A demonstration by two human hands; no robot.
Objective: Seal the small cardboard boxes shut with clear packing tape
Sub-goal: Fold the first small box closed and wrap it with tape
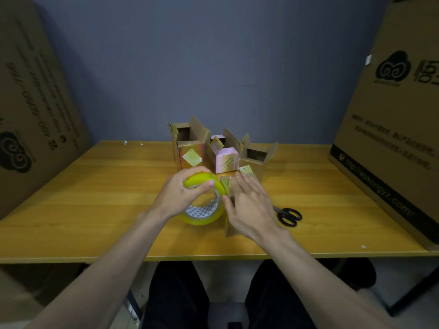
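Packing or storeroom corner, improvised. Yellow wood-look table [95, 198] is standing against a bare blue-grey wall [213, 67]. Large printed shipping cartons are leaning in on both sides: left carton [35, 103], right carton [392, 127], well apart from the gripped tape roll [204, 205]. Small open cardboard boxes [190, 148] are sitting just beyond it; black-handled scissors [288, 216] are lying to its right.

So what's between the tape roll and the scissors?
The right hand, pressing flat on a small cardboard box, head view.
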